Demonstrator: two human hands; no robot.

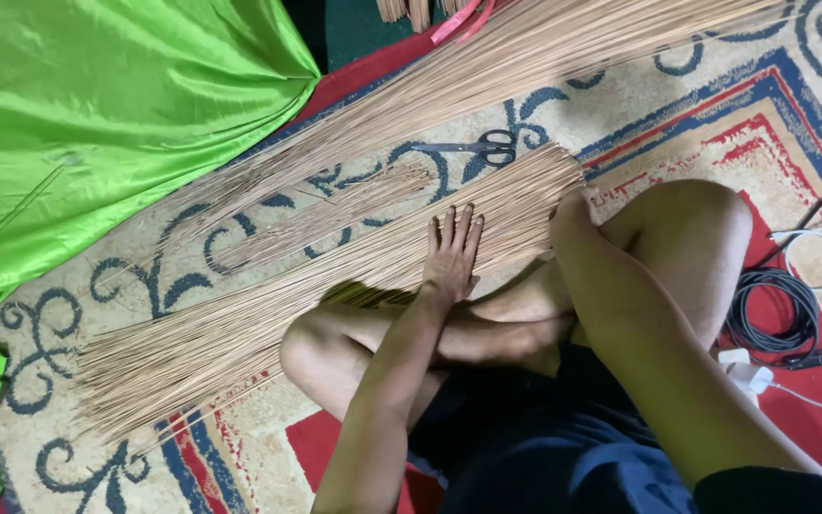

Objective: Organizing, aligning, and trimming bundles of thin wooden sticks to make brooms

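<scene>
Head view, looking down at a person seated cross-legged on a patterned carpet (715, 124). Directly ahead of the knees lies a near bundle of thin tan sticks (268, 314), fanned across the carpet from lower left to upper right. The left hand (452, 255) rests flat on this bundle, fingers spread and released, pressing down rather than gripping. The right hand (571, 205) sits at the bundle's right end, just beside the knee; its fingers are turned under and out of sight, so whether it is grasping sticks cannot be told.

The sticks look light, dry and springy: each one probably bends easily and could snap if forced, and loose ones would likely slide over one another. A hold around the tighter right end, where they lie closest together, seems surest; the splayed left end would scatter.

Farther off, a second, longer sheaf of sticks (487, 86) runs up to the far right, cut off by the frame edge. Black scissors (487, 147) lie between the two sheaves. A green cloth (97, 114) covers the far left. At the right, a coiled black cable (773, 314) and a white cord (811, 247) are partly cropped. Something pink at the top edge is too cropped to identify.
</scene>
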